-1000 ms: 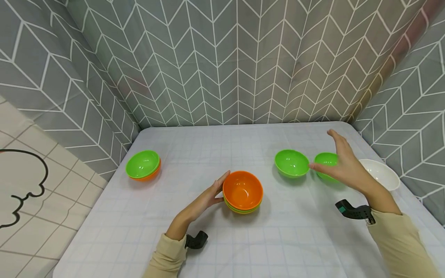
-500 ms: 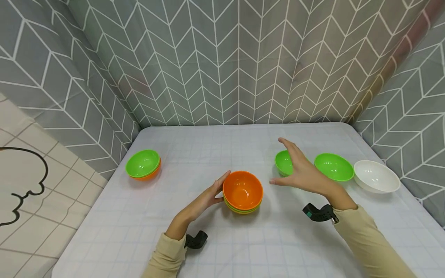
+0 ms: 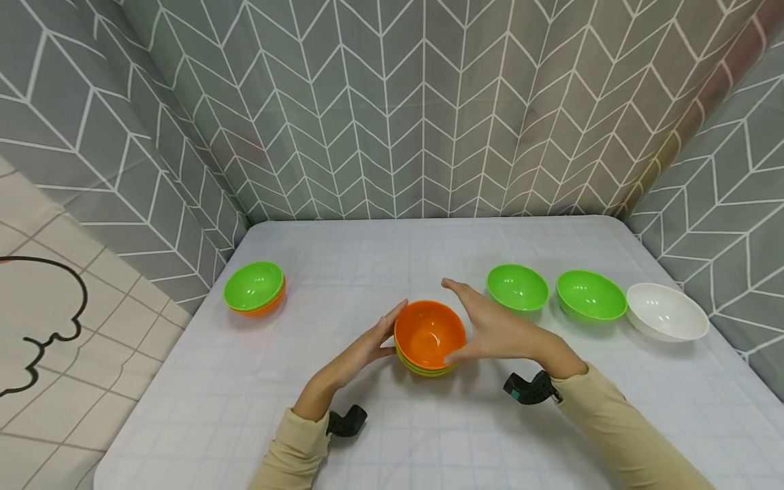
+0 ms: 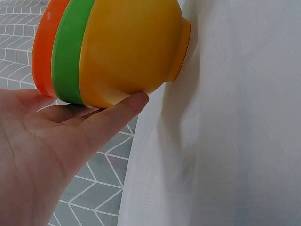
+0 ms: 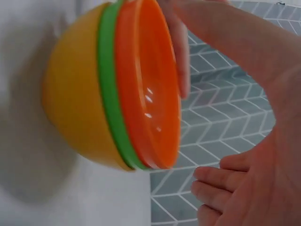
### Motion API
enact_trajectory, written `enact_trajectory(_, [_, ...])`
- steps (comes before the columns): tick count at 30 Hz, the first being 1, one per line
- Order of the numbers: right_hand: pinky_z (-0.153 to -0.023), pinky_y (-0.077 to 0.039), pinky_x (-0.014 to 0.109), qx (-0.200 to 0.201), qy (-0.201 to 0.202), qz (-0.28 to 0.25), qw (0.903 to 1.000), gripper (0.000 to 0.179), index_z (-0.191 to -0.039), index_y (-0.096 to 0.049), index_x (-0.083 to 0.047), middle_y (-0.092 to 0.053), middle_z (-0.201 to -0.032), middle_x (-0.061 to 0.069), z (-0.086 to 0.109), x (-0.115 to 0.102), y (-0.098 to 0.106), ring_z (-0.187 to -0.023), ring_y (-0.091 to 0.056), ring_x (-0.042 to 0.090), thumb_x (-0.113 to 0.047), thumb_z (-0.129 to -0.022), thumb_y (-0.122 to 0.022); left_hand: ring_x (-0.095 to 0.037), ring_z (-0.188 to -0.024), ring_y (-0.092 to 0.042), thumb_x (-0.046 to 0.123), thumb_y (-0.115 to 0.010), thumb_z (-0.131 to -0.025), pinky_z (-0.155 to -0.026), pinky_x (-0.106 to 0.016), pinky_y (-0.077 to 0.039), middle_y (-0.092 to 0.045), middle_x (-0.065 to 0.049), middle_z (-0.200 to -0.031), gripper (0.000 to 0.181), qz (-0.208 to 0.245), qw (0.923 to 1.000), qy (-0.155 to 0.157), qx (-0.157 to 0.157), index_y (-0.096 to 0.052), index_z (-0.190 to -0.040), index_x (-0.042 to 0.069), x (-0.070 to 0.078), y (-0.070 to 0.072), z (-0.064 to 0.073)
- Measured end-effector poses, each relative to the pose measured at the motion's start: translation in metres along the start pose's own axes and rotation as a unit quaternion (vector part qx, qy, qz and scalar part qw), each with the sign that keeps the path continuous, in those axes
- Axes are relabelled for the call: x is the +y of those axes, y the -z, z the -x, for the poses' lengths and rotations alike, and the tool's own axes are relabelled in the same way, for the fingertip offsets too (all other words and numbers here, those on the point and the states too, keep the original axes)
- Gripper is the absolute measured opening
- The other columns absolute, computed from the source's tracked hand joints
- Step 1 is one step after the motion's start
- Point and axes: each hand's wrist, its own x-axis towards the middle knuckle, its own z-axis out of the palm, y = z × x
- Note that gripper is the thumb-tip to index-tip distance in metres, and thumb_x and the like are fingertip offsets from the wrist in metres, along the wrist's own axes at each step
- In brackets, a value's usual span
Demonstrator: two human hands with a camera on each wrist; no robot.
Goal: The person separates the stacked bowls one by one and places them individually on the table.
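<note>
A stack of bowls stands near the middle of the table: an orange bowl [image 3: 427, 330] on top, a green bowl [image 4: 70, 52] under it and a yellow bowl [image 4: 131, 47] at the bottom. My left hand [image 3: 365, 348] rests against the stack's left side with fingers extended along it. On the right side, my right hand [image 3: 499, 331] is spread wide, holding nothing. In the head view its thumb overlaps the orange rim; the right wrist view shows its other fingers apart from the bowls.
To the right stand a green bowl [image 3: 518, 287], another green bowl [image 3: 591, 295] and a white bowl [image 3: 666, 312] in a row. At the left, a green bowl [image 3: 252, 286] sits in an orange bowl [image 3: 269, 307]. A patterned curtain [image 3: 404, 109] rises behind the table [image 3: 343, 265].
My right hand has swung left from the green and white bowls to the right side of the stack. The left hand and the bowls have stayed in place.
</note>
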Motion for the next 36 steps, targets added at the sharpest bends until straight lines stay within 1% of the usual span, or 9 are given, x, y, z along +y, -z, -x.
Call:
enact_trajectory(4, [-0.103, -0.04, 0.047, -0.021, -0.005, 0.007, 0.9997, 0.124, -0.153, -0.02, -0.008, -0.033, -0.151, 0.014, -0.001, 0.002, -0.009, -0.132, -0.041, 0.028, -0.058, -0.061, -0.086, -0.02, -0.145, -0.015, 0.045, -0.011, -0.106, -0.107, -0.046, -0.035, -0.007, 0.004, -0.161, 0.05, 0.0, 1.0, -0.001, 0.001, -0.011, -0.155, 0.034, 0.001, 0.0, 0.0])
enact_trajectory(8, [-0.099, -0.044, 0.044, -0.023, -0.003, 0.003, 0.9997, 0.124, -0.151, -0.024, -0.005, -0.039, -0.147, 0.013, -0.001, 0.002, -0.015, -0.125, -0.048, 0.024, -0.063, -0.06, -0.084, -0.019, -0.145, -0.014, 0.047, -0.011, -0.105, -0.107, -0.046, -0.035, -0.007, 0.004, -0.161, 0.052, -0.002, 1.0, 0.001, 0.001, -0.01, -0.155, 0.032, 0.002, -0.001, 0.001])
enact_trajectory(10, [-0.099, -0.045, 0.045, -0.023, 0.003, 0.0, 0.9997, 0.123, -0.15, -0.025, -0.002, -0.04, -0.146, 0.013, -0.002, 0.002, -0.017, -0.124, -0.049, 0.024, -0.061, -0.06, -0.085, -0.019, -0.145, -0.014, 0.049, -0.011, -0.105, -0.107, -0.046, -0.035, -0.008, 0.003, -0.161, 0.054, -0.002, 1.0, 0.002, 0.0, -0.009, -0.156, 0.031, 0.002, 0.0, 0.0])
enact_trajectory(15, [-0.097, -0.046, 0.042, -0.026, 0.006, 0.004, 0.9996, 0.124, -0.15, -0.026, 0.0, -0.041, -0.145, 0.009, -0.003, 0.003, -0.02, -0.123, -0.049, 0.021, -0.059, -0.059, -0.087, -0.019, -0.145, -0.015, 0.05, -0.011, -0.104, -0.108, -0.047, -0.034, -0.008, 0.001, -0.161, 0.055, 0.003, 1.0, -0.002, -0.003, -0.01, -0.156, 0.03, 0.003, 0.0, 0.001])
enact_trajectory(21, [-0.091, -0.049, 0.035, -0.022, 0.004, -0.009, 0.9997, 0.115, -0.147, -0.032, -0.007, -0.047, -0.136, -0.001, -0.004, 0.005, -0.023, -0.114, -0.053, 0.011, -0.058, -0.059, -0.087, -0.018, -0.145, -0.016, 0.05, -0.011, -0.105, -0.107, -0.047, -0.035, -0.009, 0.003, -0.161, 0.054, 0.008, 1.0, -0.004, -0.002, -0.012, -0.155, 0.031, 0.003, 0.0, 0.002])
enact_trajectory(24, [-0.089, -0.049, 0.033, -0.018, 0.0, -0.015, 0.9997, 0.111, -0.144, -0.035, -0.009, -0.049, -0.132, -0.004, -0.004, 0.005, -0.024, -0.11, -0.054, 0.009, -0.057, -0.059, -0.087, -0.018, -0.145, -0.016, 0.049, -0.011, -0.105, -0.107, -0.047, -0.035, -0.009, 0.002, -0.161, 0.054, 0.008, 1.0, -0.004, -0.002, -0.012, -0.155, 0.031, 0.003, 0.0, 0.001])
enact_trajectory(28, [-0.088, -0.049, 0.031, -0.019, -0.014, -0.012, 0.9997, 0.111, -0.144, -0.035, -0.009, -0.049, -0.131, -0.004, -0.003, 0.005, -0.023, -0.108, -0.054, 0.008, -0.059, -0.058, -0.086, -0.018, -0.144, -0.016, 0.047, -0.011, -0.105, -0.107, -0.047, -0.035, -0.009, 0.0, -0.161, 0.053, 0.004, 1.0, 0.001, 0.001, -0.012, -0.155, 0.03, 0.001, 0.0, 0.001])
enact_trajectory(33, [-0.09, -0.049, 0.032, -0.017, -0.008, -0.025, 0.9995, 0.112, -0.143, -0.034, -0.007, -0.049, -0.13, -0.003, -0.003, 0.003, -0.021, -0.108, -0.054, 0.009, -0.057, -0.058, -0.087, -0.018, -0.144, -0.016, 0.046, -0.011, -0.106, -0.107, -0.046, -0.035, -0.009, 0.0, -0.161, 0.053, 0.005, 0.9999, 0.007, 0.006, -0.012, -0.156, 0.028, 0.001, -0.001, 0.001])
enact_trajectory(36, [-0.09, -0.049, 0.032, -0.008, -0.002, -0.031, 0.9995, 0.112, -0.143, -0.035, -0.009, -0.05, -0.13, -0.004, -0.004, 0.0, -0.018, -0.109, -0.054, 0.008, -0.056, -0.057, -0.088, -0.018, -0.144, -0.016, 0.048, -0.012, -0.105, -0.107, -0.046, -0.035, -0.011, 0.002, -0.16, 0.055, 0.008, 0.9999, 0.007, 0.007, -0.012, -0.156, 0.026, 0.001, 0.0, 0.001])
